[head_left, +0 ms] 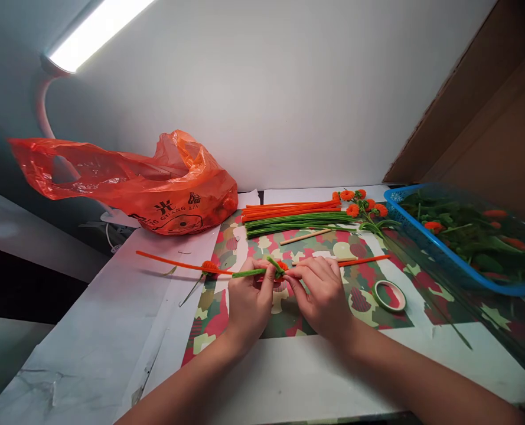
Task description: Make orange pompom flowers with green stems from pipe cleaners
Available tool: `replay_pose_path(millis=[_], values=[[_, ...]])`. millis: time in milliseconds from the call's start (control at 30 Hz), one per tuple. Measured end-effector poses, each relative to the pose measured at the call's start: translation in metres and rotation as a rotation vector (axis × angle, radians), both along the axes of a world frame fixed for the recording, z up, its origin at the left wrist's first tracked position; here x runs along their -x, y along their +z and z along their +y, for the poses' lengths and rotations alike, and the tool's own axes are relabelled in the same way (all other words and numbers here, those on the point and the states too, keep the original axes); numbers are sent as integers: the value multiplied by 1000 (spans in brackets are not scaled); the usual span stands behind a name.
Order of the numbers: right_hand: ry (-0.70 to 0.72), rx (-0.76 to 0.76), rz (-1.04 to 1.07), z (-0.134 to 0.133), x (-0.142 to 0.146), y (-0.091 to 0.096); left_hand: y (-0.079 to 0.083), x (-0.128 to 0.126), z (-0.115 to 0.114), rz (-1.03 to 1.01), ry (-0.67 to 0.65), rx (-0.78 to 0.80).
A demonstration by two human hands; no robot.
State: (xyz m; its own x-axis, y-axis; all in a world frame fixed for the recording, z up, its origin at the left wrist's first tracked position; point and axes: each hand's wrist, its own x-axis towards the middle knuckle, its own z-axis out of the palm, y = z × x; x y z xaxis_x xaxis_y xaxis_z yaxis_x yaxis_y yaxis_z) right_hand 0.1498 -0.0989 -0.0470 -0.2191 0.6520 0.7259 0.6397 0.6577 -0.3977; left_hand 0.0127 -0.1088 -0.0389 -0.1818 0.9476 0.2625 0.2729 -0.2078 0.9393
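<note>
My left hand [251,295] pinches a green pipe cleaner [250,273] whose end points left; a short green end also sticks up above the thumb. Fingertips of my right hand [322,292] close on the same work from the other side. Between both hands shows part of a small orange pipe-cleaner flower [281,267], mostly hidden by fingers and green stems. A long orange pipe cleaner [173,259] reaches out to the left and another orange length [368,260] to the right; whether they join behind my hands is hidden. Left of my hands lies an orange flower [209,268] with a thin stem.
Orange pipe cleaners [293,208] and green pipe cleaners [297,222] lie behind my hands, near a thin wooden stick [305,236]. Finished orange flowers [353,210] rest beside a blue basket [443,251]. A green tape roll [389,296] sits right; a red plastic bag [178,195] stands left under a lamp [98,32].
</note>
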Motion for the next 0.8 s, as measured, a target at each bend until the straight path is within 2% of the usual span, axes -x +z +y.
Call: replay_pose_path(millis=[100, 300, 533, 633, 800], values=[[29, 289, 227, -3, 5, 1, -4, 0, 2, 100, 5, -94], [66, 1036, 715, -7, 9, 6, -12, 0, 7, 280, 5, -364], [396, 1723, 1236, -2, -7, 11, -18, 0, 4, 436, 4, -566], [515, 1877, 1436, -2, -8, 8, -22, 2, 4, 456, -20, -612], [651, 1867, 1639, -13, -2, 6, -26, 10, 5, 401, -143, -782]])
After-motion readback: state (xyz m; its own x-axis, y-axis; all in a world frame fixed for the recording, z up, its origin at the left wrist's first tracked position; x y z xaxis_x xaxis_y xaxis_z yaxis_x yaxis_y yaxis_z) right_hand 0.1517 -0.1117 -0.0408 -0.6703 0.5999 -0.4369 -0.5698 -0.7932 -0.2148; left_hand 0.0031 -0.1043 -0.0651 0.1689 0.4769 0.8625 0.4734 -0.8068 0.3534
